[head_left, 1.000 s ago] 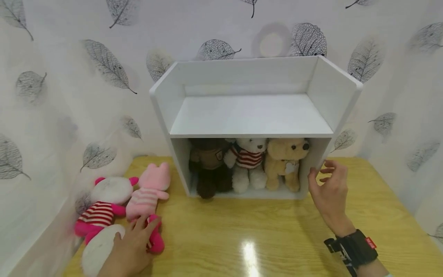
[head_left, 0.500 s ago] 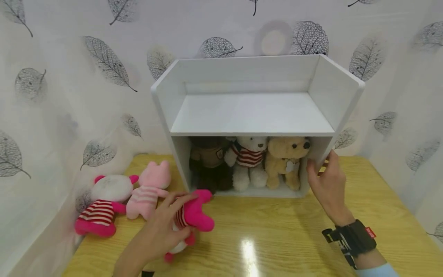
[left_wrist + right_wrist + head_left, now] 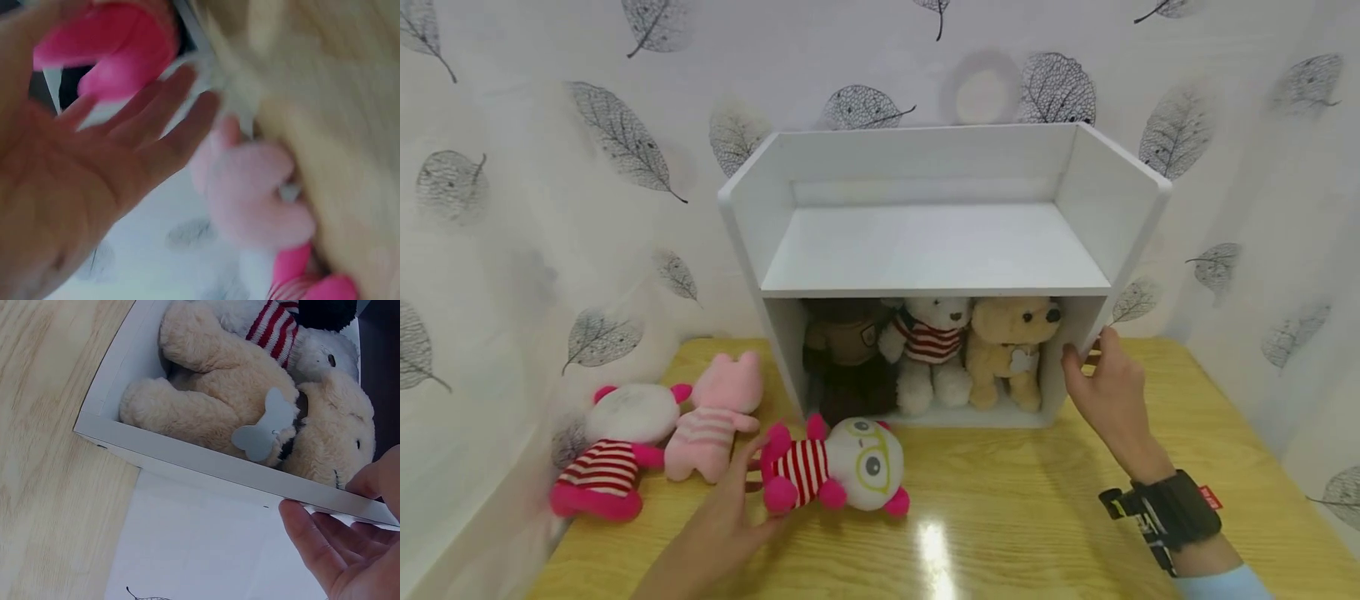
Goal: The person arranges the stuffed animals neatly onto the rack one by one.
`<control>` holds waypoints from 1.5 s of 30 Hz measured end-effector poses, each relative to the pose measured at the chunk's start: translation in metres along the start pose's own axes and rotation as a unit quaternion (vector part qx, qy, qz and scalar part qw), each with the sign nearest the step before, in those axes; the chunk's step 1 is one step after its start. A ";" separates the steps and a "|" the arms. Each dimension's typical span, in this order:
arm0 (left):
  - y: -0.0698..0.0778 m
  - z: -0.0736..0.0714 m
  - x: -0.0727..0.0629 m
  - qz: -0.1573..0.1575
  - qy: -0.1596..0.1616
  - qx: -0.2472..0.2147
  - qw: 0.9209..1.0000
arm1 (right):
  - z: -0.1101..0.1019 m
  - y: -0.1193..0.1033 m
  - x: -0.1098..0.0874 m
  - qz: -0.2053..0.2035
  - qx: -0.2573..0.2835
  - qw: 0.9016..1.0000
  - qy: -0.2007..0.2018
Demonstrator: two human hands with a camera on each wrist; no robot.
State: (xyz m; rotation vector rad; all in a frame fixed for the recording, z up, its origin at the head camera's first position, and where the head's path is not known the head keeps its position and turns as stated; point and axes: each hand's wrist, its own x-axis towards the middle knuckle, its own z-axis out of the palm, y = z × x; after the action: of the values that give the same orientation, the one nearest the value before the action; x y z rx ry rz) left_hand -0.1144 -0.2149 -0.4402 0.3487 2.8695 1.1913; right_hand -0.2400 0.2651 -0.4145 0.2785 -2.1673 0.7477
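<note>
My left hand point(image 3: 722, 512) is at the pink feet of a panda plush point(image 3: 857, 467) with a striped shirt and yellow glasses. The panda lies face up in front of the shelf, its head to the right. In the left wrist view, the fingers point(image 3: 181, 128) are spread and fairly straight beside its pink legs point(image 3: 125, 53); contact is unclear. My right hand point(image 3: 1108, 396) grips the white shelf point(image 3: 925, 292) by its right side panel, thumb inside, fingers outside. Beside that panel, in the lower compartment, sits a tan dog plush point(image 3: 212, 394).
A white bear plush point(image 3: 932, 350) and a dark brown plush point(image 3: 853, 358) share the lower compartment. On the table point(image 3: 1000, 517) at left lie a pink plush point(image 3: 711, 425) and another panda plush point(image 3: 610, 450), face down. Leaf-patterned cloth point(image 3: 535, 275) hangs behind and beside.
My left hand has brought the panda rightward from the pile at left, and it has turned face up. The right hand has closed in on the shelf's side panel.
</note>
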 end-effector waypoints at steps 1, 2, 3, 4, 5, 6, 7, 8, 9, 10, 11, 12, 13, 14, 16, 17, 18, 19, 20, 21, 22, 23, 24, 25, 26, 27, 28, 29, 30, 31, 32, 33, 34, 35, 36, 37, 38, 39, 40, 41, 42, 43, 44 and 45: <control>0.000 -0.005 -0.002 -0.028 -0.024 0.005 0.999 | -0.001 0.000 0.000 0.000 -0.002 1.000 -0.004; 0.001 -0.010 -0.003 -0.057 -0.044 0.015 0.997 | -0.001 0.000 0.000 -0.001 -0.007 1.000 -0.008; 0.004 -0.016 -0.003 -0.086 -0.057 0.034 0.994 | -0.001 0.001 0.000 -0.002 -0.011 1.000 -0.012; 0.007 -0.020 -0.003 -0.094 -0.061 0.056 0.992 | -0.002 0.001 0.000 -0.004 -0.015 1.000 -0.016; 0.011 -0.024 -0.002 -0.086 -0.053 0.078 0.992 | -0.002 0.002 -0.001 -0.004 -0.019 1.000 -0.019; 0.015 -0.026 0.001 -0.067 -0.036 0.102 0.992 | -0.002 0.002 -0.001 -0.006 -0.021 1.000 -0.022; 0.020 -0.027 0.005 -0.048 -0.021 0.123 0.991 | -0.002 0.002 -0.002 -0.006 -0.024 0.999 -0.025; 0.023 -0.027 0.009 -0.007 -0.004 0.147 0.989 | -0.002 0.003 -0.002 -0.006 -0.027 0.999 -0.026; 0.027 -0.025 0.013 0.040 0.010 0.166 0.985 | -0.002 0.003 -0.003 -0.006 -0.028 0.999 -0.026; 0.029 -0.022 0.018 0.085 0.014 0.180 0.980 | -0.002 0.003 -0.003 -0.008 -0.030 0.999 -0.026; 0.032 -0.020 0.023 0.117 0.011 0.192 0.974 | -0.001 0.004 -0.004 -0.009 -0.031 0.999 -0.024; 0.035 -0.017 0.027 0.137 -0.007 0.202 0.970 | 0.000 0.004 -0.004 -0.014 -0.033 0.999 -0.023; 0.037 -0.014 0.030 0.143 -0.032 0.209 0.967 | 0.001 0.005 -0.005 -0.020 -0.033 0.999 -0.021; 0.038 -0.012 0.033 0.154 -0.052 0.217 0.962 | 0.002 0.006 -0.005 -0.027 -0.033 0.999 -0.019; 0.038 -0.008 0.037 0.139 -0.093 0.225 0.960 | 0.004 0.007 -0.007 -0.040 -0.033 0.999 -0.016; 0.038 -0.007 0.039 0.127 -0.106 0.230 0.959 | 0.005 0.008 -0.008 -0.046 -0.033 0.998 -0.014; 0.037 -0.006 0.041 0.120 -0.114 0.233 0.958 | 0.006 0.008 -0.009 -0.052 -0.032 0.998 -0.012; 0.036 -0.005 0.044 0.108 -0.121 0.235 0.958 | 0.007 0.009 -0.010 -0.055 -0.033 0.998 -0.010; 0.036 -0.005 0.046 0.099 -0.124 0.235 0.959 | 0.007 0.009 -0.010 -0.056 -0.033 0.998 -0.009; 0.035 -0.004 0.049 0.089 -0.126 0.235 0.960 | 0.007 0.010 -0.010 -0.057 -0.033 0.998 -0.008; 0.035 -0.004 0.051 0.080 -0.127 0.235 0.960 | 0.007 0.011 -0.010 -0.056 -0.032 0.998 -0.008; 0.036 -0.003 0.053 0.075 -0.128 0.237 0.960 | 0.007 0.011 -0.010 -0.055 -0.031 0.998 -0.009; 0.037 -0.003 0.055 0.069 -0.132 0.238 0.960 | 0.007 0.011 -0.010 -0.052 -0.029 0.998 -0.011; 0.038 -0.003 0.056 0.064 -0.137 0.241 0.959 | 0.007 0.012 -0.010 -0.049 -0.027 0.998 -0.014; 0.040 -0.002 0.058 0.065 -0.141 0.244 0.957 | 0.006 0.012 -0.010 -0.045 -0.024 0.999 -0.017; 0.041 -0.002 0.058 0.071 -0.144 0.248 0.955 | 0.006 0.012 -0.010 -0.041 -0.020 0.999 -0.018; 0.043 -0.002 0.059 0.077 -0.146 0.250 0.954 | 0.007 0.012 -0.010 -0.038 -0.017 0.999 -0.020; 0.044 -0.001 0.060 0.082 -0.146 0.253 0.953 | 0.008 0.012 -0.010 -0.036 -0.014 0.999 -0.022; 0.044 -0.001 0.061 0.086 -0.146 0.255 0.952 | 0.008 0.011 -0.010 -0.034 -0.012 0.999 -0.023; 0.044 -0.001 0.061 0.090 -0.146 0.257 0.951 | 0.009 0.011 -0.010 -0.033 -0.011 0.999 -0.024; 0.045 0.000 0.062 0.087 -0.146 0.259 0.951 | 0.009 0.011 -0.011 -0.034 -0.011 0.999 -0.023; 0.045 0.000 0.062 0.078 -0.148 0.259 0.951 | 0.009 0.011 -0.011 -0.037 -0.012 0.999 -0.023; 0.045 0.000 0.063 0.070 -0.150 0.261 0.951 | 0.009 0.011 -0.012 -0.040 -0.014 0.999 -0.023; 0.045 0.001 0.064 0.065 -0.153 0.264 0.950 | 0.009 0.012 -0.012 -0.042 -0.016 0.999 -0.023; 0.045 0.002 0.065 0.062 -0.156 0.265 0.950 | 0.009 0.012 -0.012 -0.044 -0.017 0.999 -0.023; 0.044 0.004 0.066 0.065 -0.156 0.269 0.948 | 0.009 0.012 -0.012 -0.044 -0.018 0.999 -0.023; 0.044 0.005 0.067 0.058 -0.158 0.272 0.947 | 0.009 0.013 -0.013 -0.045 -0.018 0.999 -0.024; 0.045 0.006 0.068 0.053 -0.159 0.273 0.947 | 0.009 0.013 -0.013 -0.044 -0.018 0.999 -0.025; 0.046 0.008 0.069 0.050 -0.161 0.276 0.946 | 0.009 0.013 -0.013 -0.043 -0.018 0.999 -0.026; 0.046 0.009 0.070 0.048 -0.163 0.278 0.945 | 0.009 0.014 -0.013 -0.043 -0.017 0.999 -0.026; 0.047 0.010 0.070 0.044 -0.163 0.278 0.946 | 0.009 0.014 -0.013 -0.043 -0.016 0.999 -0.027; 0.047 0.011 0.070 0.038 -0.162 0.277 0.946 | 0.009 0.014 -0.013 -0.044 -0.016 0.999 -0.027; 0.049 0.010 0.070 0.026 -0.164 0.274 0.947 | 0.009 0.014 -0.013 -0.045 -0.015 0.998 -0.027; 0.049 0.010 0.070 0.022 -0.165 0.273 0.947 | 0.009 0.014 -0.013 -0.045 -0.014 0.998 -0.028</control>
State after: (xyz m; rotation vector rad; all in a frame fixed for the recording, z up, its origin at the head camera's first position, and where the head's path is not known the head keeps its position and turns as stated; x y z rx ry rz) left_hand -0.1720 -0.1599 -0.4079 0.5566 2.8347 0.2691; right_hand -0.2433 0.2706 -0.4347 0.3846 -2.2001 0.6644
